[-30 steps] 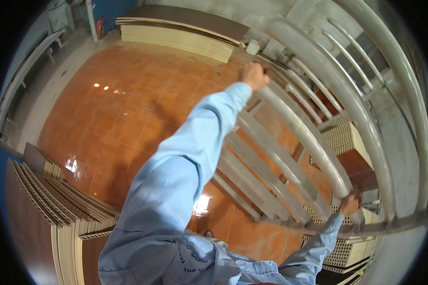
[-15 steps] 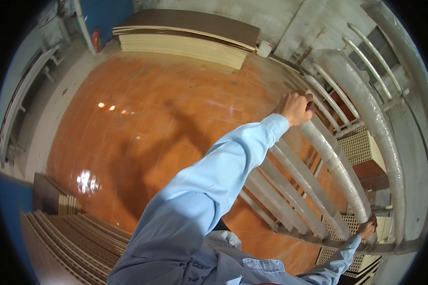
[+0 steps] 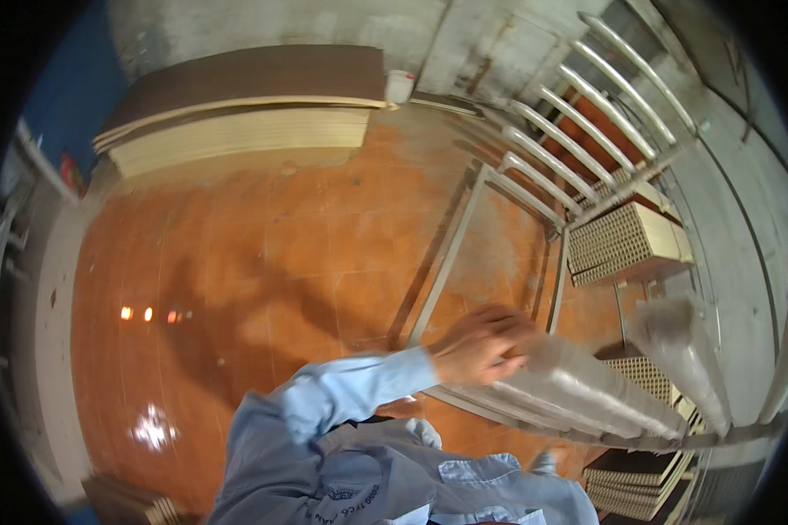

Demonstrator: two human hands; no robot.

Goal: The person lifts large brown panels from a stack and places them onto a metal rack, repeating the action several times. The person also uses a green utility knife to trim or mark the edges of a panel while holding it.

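Orange tiled floor (image 3: 236, 236), a brown-topped board stack (image 3: 245, 131) far left, a metal frame (image 3: 451, 252) at right.
At near right slants a plastic-wrapped bar (image 3: 600, 382), its left end gripped by the left hand (image 3: 484, 345); the right hand (image 3: 571, 457), blurred nearer, cannot be told open or closed.

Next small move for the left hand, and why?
I'd probably steady the left hand at the left end of the plastic-wrapped bar first: its fingers look curled there, but motion blur leaves the grip unclear, and the bar's other end reaches down to the grey rail.
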